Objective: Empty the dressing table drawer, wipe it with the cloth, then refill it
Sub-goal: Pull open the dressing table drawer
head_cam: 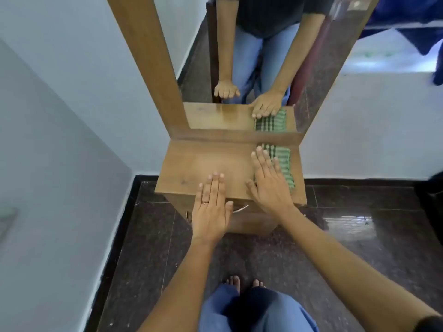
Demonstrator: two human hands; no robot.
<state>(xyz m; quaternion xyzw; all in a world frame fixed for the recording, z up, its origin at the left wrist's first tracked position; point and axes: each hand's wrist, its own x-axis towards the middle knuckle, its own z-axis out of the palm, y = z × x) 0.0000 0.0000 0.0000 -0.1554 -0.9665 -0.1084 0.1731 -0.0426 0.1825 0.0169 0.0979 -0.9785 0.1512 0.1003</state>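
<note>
A small wooden dressing table [206, 164] stands against the wall under a tall mirror [251, 56]. A folded green and white striped cloth [284, 161] lies on the right side of its top. My right hand [268, 183] is flat and open, its fingers partly over the cloth's left edge. My left hand [212, 207] is flat and open over the table's front edge, covering part of the drawer front. The drawer [242, 216] is closed, and a piece of its metal handle [241, 209] shows between my hands.
White walls close in on the left and behind the table. The floor [359, 236] is dark polished stone. My feet and blue trousers [251, 307] are just below the table. A dark object [431, 195] sits at the right edge.
</note>
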